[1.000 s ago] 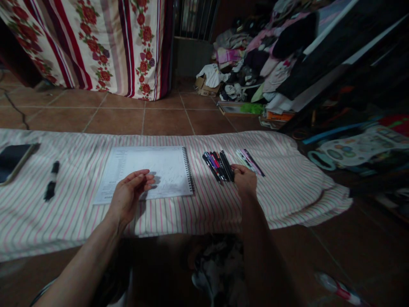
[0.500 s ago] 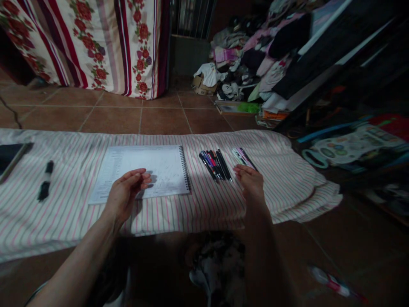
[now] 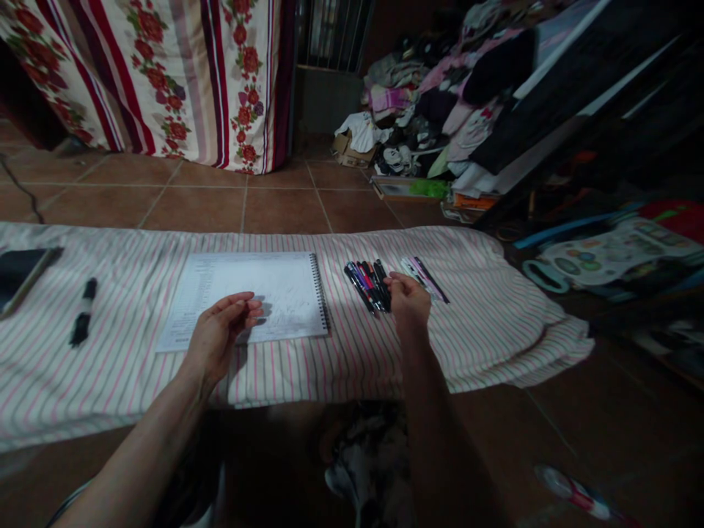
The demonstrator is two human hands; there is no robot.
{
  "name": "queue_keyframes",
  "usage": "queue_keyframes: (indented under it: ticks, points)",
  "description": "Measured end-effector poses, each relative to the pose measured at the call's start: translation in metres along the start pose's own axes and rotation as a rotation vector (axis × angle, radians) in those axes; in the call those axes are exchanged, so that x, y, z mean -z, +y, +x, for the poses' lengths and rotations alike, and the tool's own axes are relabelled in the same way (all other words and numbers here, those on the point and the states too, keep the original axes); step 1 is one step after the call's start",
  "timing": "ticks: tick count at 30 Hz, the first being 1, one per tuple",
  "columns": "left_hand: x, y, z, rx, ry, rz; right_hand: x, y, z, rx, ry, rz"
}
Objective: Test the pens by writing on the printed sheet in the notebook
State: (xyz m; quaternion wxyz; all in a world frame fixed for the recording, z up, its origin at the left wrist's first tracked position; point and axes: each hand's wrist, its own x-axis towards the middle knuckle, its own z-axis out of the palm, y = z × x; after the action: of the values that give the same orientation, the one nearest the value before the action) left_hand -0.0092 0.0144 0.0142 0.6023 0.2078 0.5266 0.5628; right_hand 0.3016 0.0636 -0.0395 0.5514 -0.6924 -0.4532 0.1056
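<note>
A spiral notebook (image 3: 264, 290) lies open on a pink-striped cloth (image 3: 495, 323) spread over the floor. My left hand (image 3: 223, 330) hovers over the notebook's near edge, palm turned inward, fingers loosely curved and apart, holding nothing. To the right of the notebook lies a bunch of several dark, red and blue pens (image 3: 363, 282). My right hand (image 3: 407, 301) is at the right edge of that bunch, its fingertips pinched on a black pen there. A smaller group of light-coloured pens (image 3: 427, 277) lies just right of that hand.
A black marker (image 3: 82, 321) and a dark phone or tablet (image 3: 22, 271) lie on the cloth at the left. A floral sheet (image 3: 165, 73) hangs behind, a heap of clothes (image 3: 440, 110) at back right. A red-and-white pen (image 3: 575, 493) lies on the tiles.
My right hand has moved from beside the light-coloured pens leftward onto the dark bunch and closed its fingertips there. My left hand has barely moved.
</note>
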Motion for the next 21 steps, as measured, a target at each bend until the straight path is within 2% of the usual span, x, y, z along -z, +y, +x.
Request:
queue_keyframes:
  ticks: [5, 10, 13, 16, 21]
  points:
    - [0.003, 0.002, 0.004, -0.031, 0.030, 0.000, -0.029, -0.046, -0.030, 0.104, -0.090, -0.007]
    - [0.007, 0.006, 0.005, -0.057, 0.086, 0.016, -0.046, -0.083, -0.064, 0.334, -0.336, -0.058]
    - [0.010, 0.009, 0.007, -0.079, 0.107, 0.035, -0.052, -0.095, -0.077, 0.425, -0.421, -0.049]
    - [0.016, 0.010, 0.010, -0.116, 0.127, 0.061, -0.058, -0.103, -0.086, 0.458, -0.454, -0.016]
    - [0.030, 0.012, 0.014, -0.233, 0.149, 0.152, -0.067, -0.111, -0.098, 0.542, -0.528, -0.023]
